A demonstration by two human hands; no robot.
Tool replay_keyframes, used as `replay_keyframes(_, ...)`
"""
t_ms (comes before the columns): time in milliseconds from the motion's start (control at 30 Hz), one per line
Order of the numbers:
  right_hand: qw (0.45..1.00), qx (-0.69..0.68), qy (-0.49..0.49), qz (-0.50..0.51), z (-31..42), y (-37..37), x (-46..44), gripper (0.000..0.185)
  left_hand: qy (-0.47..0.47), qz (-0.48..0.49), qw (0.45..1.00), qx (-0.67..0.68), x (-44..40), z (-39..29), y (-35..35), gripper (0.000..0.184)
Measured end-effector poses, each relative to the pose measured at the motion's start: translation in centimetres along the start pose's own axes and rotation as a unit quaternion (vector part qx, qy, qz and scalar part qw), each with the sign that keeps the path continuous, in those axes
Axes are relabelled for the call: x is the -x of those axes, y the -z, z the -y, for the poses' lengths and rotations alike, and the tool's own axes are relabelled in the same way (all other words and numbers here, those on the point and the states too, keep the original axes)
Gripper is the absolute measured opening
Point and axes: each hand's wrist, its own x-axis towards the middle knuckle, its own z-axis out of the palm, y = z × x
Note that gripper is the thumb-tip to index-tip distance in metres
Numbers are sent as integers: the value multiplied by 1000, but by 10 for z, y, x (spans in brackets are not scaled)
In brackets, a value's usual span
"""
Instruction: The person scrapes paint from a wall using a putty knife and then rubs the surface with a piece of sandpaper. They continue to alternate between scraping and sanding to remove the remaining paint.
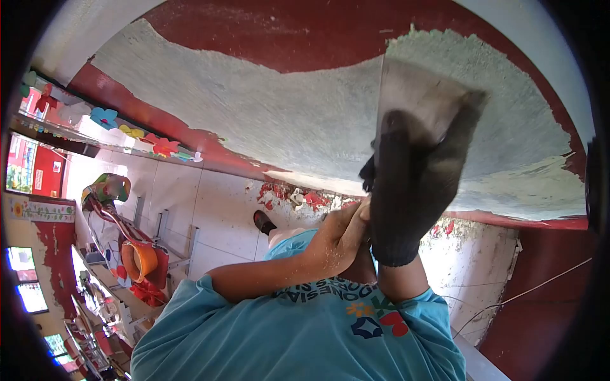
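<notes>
My right hand [416, 181], in a black knit glove, is closed around a wide scraper [422, 95]. The blade lies up against the wall [298, 105], over a grey patch with ragged edges where the red paint is gone; blade and fingertips are slightly blurred. My left hand [346, 238] is bare, dusted with pale specks, and sits beside the glove's cuff. Its fingers are curled and partly hidden behind the glove, so what they hold, if anything, cannot be seen.
Paint flakes [305, 198] litter the white tiled floor [222, 209] along the wall's foot. To the left stand an orange bucket [138, 260] and metal-framed furniture. Coloured paper flowers [162, 145] line a ledge. A thin cable [508, 301] runs at the right.
</notes>
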Motion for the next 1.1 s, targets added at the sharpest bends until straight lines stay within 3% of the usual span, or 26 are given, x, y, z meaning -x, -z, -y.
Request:
replay_keyframes(67,1000,-2,-4,0,1,-1,-2,72,38,9,999,-4,1,-4,1,41)
replay_keyframes(167,1000,-11,12,-14,1,-1,-4,73,3,36,999,18,-1,4,4,41)
replay_keyframes(267,999,-22,28,-26,2,-2,-7,75,-14,-25,999,-23,5,17,0,40)
replay_keyframes(367,999,-26,23,-28,3,-3,-9,77,2,12,1000,-5,0,5,2,41)
replay_keyframes(533,999,-32,30,-30,6,-6,-9,77,-6,-31,999,-19,3,11,1,41)
replay_keyframes(633,999,-34,16,-21,7,-8,-9,77,61,-1,997,-41,2,6,4,40)
replay_keyframes(733,999,-33,13,-23,6,-7,-11,77,10,26,999,20,0,7,-1,40)
replay_keyframes(833,999,-40,22,-28,8,-6,-7,77,-1,-43,999,-26,4,13,-2,39)
replay_keyframes(933,999,-42,9,-19,7,-6,-9,77,52,-1,999,-15,2,14,3,39)
replay_keyframes(1000,999,-41,5,-19,7,-3,-7,77,-7,9,1000,-6,0,7,1,38)
replay_keyframes(1100,999,-42,11,-24,7,-1,-4,77,13,-6,1000,-1,1,12,1,36)
